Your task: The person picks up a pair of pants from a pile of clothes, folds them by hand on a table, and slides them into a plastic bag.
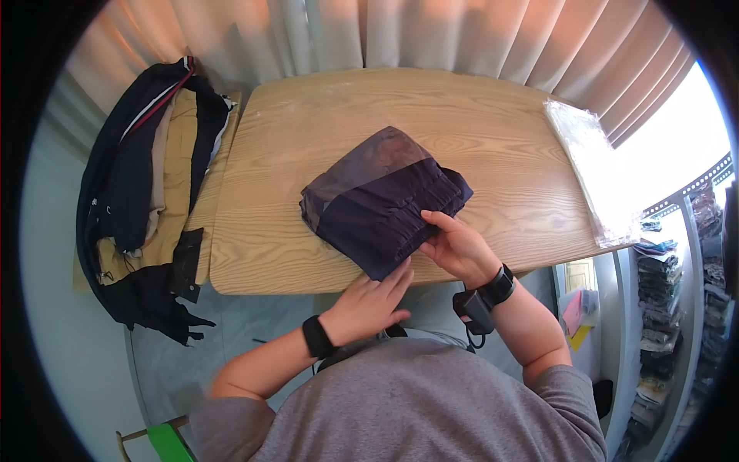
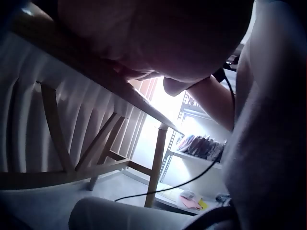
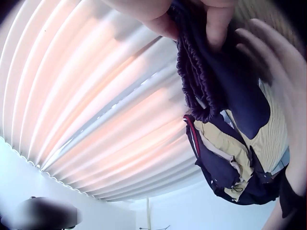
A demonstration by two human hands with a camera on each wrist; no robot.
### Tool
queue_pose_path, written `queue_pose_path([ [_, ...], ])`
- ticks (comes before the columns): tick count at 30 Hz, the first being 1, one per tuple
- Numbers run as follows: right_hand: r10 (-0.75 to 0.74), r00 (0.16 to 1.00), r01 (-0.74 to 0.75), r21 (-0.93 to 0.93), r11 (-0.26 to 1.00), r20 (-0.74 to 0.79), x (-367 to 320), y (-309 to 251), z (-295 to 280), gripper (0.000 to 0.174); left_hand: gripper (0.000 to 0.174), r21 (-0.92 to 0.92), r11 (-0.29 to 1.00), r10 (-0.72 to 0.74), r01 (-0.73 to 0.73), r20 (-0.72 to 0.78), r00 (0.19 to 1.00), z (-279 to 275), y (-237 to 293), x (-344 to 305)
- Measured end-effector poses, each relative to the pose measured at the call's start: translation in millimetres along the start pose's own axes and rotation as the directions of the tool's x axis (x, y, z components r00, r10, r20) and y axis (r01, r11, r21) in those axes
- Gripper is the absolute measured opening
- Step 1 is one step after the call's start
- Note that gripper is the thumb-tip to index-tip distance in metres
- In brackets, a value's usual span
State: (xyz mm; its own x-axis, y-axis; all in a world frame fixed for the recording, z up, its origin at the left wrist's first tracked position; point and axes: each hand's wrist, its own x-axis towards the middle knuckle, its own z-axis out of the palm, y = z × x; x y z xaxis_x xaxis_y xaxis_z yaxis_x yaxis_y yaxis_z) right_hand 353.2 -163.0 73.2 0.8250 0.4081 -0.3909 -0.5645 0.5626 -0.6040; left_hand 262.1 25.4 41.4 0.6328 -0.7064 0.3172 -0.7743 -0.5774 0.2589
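Note:
Folded dark navy pants [image 1: 369,208] with a gathered elastic waistband lie near the middle of the table; their far part looks brownish and glossy. My right hand [image 1: 460,248] pinches the waistband edge at the near right, thumb on top and fingers underneath. In the right wrist view, the ruffled elastic [image 3: 192,86] hangs below the thumb and fingers. My left hand [image 1: 368,304] is at the near corner of the pants, its fairly straight fingertips right at the fabric. The left wrist view shows that hand dark and close, with its fingers mostly hidden.
Dark and tan garments [image 1: 154,169] are heaped at the left of the wooden table [image 1: 262,169]. Clear plastic bags [image 1: 589,169] lie along its right edge. Shelves with packaged items [image 1: 658,308] stand at the right, and a pleated curtain [image 1: 431,35] hangs behind.

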Motion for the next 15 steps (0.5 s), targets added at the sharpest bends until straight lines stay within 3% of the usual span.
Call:
queue_pose_path([
  [2, -0.012, 1.0, 0.012, -0.003, 1.0, 0.0, 0, 6, 1, 0.023, 0.052, 0.032, 0.959, -0.276, 0.282, -0.116, 0.954, 10, -3, 12],
  [3, -0.017, 1.0, 0.017, -0.004, 1.0, -0.003, 0, 8, 0, 0.022, 0.052, 0.037, 0.96, -0.271, 0.277, -0.126, 0.954, 10, -5, 16],
  [5, -0.018, 1.0, 0.018, -0.011, 1.0, -0.012, -1, 14, -2, 0.021, 0.056, -0.027, 0.857, -0.514, 0.514, -0.1, 0.852, 9, -8, 23],
  [6, -0.01, 1.0, 0.009, -0.014, 1.0, -0.026, -1, 16, -3, 0.02, 0.056, -0.027, 0.857, -0.514, 0.514, -0.109, 0.851, 11, -11, 24],
  [8, 0.004, 0.999, -0.003, 0.01, 1.0, -0.039, 1, 22, 0, 0.02, 0.053, -0.04, 0.893, -0.439, 0.448, -0.3, 0.847, 15, -16, 23],
  [9, 0.024, 0.998, -0.022, 0.045, 0.999, -0.059, 5, 26, 2, 0.019, 0.053, -0.037, 0.891, -0.44, 0.452, -0.306, 0.844, 16, -14, 23],
  [11, 0.034, 0.998, -0.031, 0.053, 0.998, -0.044, 22, 32, 6, 0.019, 0.059, -0.049, 0.793, -0.605, 0.607, -0.178, 0.776, 17, -9, 25],
  [15, 0.055, 0.997, -0.062, 0.146, 0.987, 0.052, 65, 39, 33, 0.02, 0.066, 0.109, 0.821, -0.525, 0.56, -0.239, 0.817, 18, -16, 25],
])
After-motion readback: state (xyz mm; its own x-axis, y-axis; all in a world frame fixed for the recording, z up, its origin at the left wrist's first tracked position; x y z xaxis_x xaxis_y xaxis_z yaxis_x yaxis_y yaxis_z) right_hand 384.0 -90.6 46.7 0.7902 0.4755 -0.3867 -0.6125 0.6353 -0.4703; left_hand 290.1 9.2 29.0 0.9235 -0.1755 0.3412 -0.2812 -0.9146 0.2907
